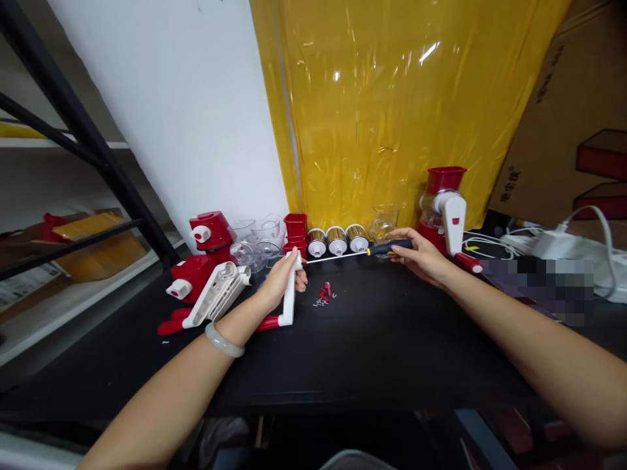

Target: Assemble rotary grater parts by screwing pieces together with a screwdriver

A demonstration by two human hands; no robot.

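Note:
My left hand is closed on a white crank handle with a red grip, held upright above the black table. In my right hand is a screwdriver with a dark blue and yellow handle, its long shaft lying level and pointing left. The screwdriver's tip reaches the top end of the crank handle; whether it sits in a screw there cannot be made out. Small red parts and several loose screws lie on the table between my hands.
Behind my left hand are red housings, more white crank handles, clear plastic parts and red hoppers. Grater drums stand in a row. An assembled rotary grater and white cables are at right.

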